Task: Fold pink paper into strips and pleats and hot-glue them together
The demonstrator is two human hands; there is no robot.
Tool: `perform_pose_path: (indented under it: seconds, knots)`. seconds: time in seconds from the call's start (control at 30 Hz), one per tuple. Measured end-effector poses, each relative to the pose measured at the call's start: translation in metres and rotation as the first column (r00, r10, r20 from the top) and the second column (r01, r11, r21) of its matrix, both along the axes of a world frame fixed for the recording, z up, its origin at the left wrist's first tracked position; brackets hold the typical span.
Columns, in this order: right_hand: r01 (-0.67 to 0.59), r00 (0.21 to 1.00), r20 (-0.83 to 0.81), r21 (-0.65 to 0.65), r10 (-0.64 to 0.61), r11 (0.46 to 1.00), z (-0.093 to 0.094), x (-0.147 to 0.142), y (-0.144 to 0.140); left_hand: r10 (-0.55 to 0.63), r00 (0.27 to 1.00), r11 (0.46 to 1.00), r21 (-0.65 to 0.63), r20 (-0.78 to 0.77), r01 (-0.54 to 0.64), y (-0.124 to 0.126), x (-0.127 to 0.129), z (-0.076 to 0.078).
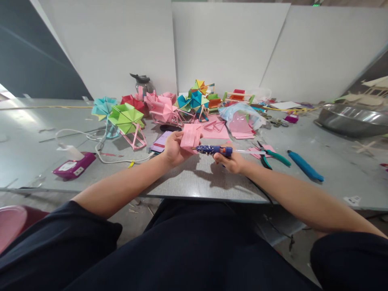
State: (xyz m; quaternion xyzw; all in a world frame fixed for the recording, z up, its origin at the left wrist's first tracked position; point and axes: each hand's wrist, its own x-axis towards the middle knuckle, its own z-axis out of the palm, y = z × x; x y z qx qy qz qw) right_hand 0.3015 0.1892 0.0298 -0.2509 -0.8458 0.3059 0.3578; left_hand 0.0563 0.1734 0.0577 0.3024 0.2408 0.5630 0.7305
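My left hand (173, 150) is closed on a small folded pink paper piece (190, 136), held up over the front of the table. In my right hand (232, 163) is a dark blue glue gun (213, 150), its nozzle pointing left at the lower edge of the paper. A clear glue stick (250, 152) juts from the gun's back end. Whether the nozzle touches the paper I cannot tell. Behind my left hand lies a phone (162, 141) with a lit screen. Pink paper sheets (218, 128) lie beyond both hands.
Colourful paper wheel models, such as a green one (127, 118) and a pink one (162, 107), stand along the back. Green-handled pliers (277, 157) and a blue tool (304, 165) lie right. A purple power strip (74, 165) sits left; a metal bowl (351, 119) is far right.
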Motion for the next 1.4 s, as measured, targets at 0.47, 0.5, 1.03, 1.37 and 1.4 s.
perform_pose_path:
  seconds: [0.47,0.5,1.03,1.37,1.4]
  knots:
    - [0.095,0.995,0.007,0.008,-0.095,0.995,0.001,0.006,0.006,0.027,0.999,1.0,-0.008,0.033,-0.027,0.0,-0.002,0.008]
    - [0.099,0.995,0.011,0.006,-0.099,0.995,0.002,0.006,0.006,0.029,0.999,1.0,-0.009,0.032,-0.028,-0.001,-0.002,0.008]
    - [0.169,0.977,0.097,0.175,-0.188,0.97,0.008,0.006,0.002,0.057,0.998,0.998,0.008,0.002,-0.057,0.002,-0.002,0.004]
    - [0.376,0.891,0.032,0.508,-0.453,0.775,0.066,0.041,-0.003,0.1,0.994,0.995,0.011,-0.035,-0.099,0.007,-0.009,-0.001]
    - [0.418,0.857,0.047,0.518,-0.512,0.747,0.074,0.053,-0.004,0.09,0.995,0.996,0.003,-0.034,-0.09,0.006,-0.009,-0.003]
